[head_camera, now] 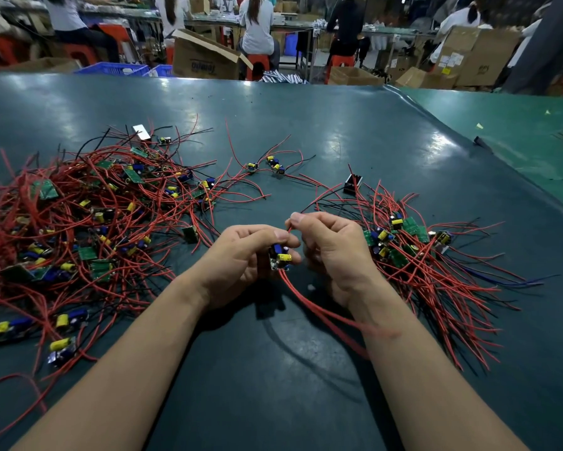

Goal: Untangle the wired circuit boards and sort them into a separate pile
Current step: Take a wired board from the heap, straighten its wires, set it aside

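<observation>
Fingers (275, 237) pinching small circuit board (280, 257), thin red wire (309, 301) trailing

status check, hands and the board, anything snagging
Left hand grips one circuit board. Right hand pinches its red wire. Tangled pile left, sorted pile right. No visible snag.

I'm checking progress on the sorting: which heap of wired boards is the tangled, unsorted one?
The big heap left of the left hand: its wires cross every way, while the right pile's lie roughly combed.
</observation>
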{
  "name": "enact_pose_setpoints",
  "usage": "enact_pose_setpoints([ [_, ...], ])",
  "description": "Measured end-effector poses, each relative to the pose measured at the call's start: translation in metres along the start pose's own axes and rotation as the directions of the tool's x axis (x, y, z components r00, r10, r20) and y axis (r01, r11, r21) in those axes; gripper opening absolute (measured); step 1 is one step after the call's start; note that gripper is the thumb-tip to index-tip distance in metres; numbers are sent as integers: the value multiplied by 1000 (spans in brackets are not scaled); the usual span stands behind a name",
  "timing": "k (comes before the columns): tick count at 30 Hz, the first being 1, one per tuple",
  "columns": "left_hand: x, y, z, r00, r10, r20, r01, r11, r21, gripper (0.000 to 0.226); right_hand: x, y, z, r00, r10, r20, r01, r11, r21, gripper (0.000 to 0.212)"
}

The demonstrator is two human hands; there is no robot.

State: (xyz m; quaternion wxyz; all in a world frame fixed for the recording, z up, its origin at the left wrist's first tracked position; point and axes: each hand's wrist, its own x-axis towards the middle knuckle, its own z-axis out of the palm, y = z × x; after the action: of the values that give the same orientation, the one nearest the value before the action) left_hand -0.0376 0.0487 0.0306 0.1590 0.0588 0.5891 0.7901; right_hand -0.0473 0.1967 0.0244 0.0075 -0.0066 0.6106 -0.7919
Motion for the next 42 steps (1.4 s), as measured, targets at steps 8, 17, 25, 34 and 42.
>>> enact_pose_setpoints([
  [8,-1,2,-5,990,-50,130,44,998,45,23,9,-2,-4,975,-92,-204,134,971,199,21],
  [17,-4,5,-6,966,-77,248,40,988,149,25,6,-9,-4,978,206,-34,-169,878,447,32],
  [25,-3,4,-10,968,-88,235,54,988,148,15,9,-10,-9,964,159,-212,-40,877,478,25],
  [34,3,0,-13,998,64,-22,-65,996,-56,17,-4,-3,5,972,211,99,-194,969,-155,56],
  [42,5,-2,-10,997,57,-48,-55,998,42,20,-14,-2,1,846,243,475,-211,970,-121,29],
])
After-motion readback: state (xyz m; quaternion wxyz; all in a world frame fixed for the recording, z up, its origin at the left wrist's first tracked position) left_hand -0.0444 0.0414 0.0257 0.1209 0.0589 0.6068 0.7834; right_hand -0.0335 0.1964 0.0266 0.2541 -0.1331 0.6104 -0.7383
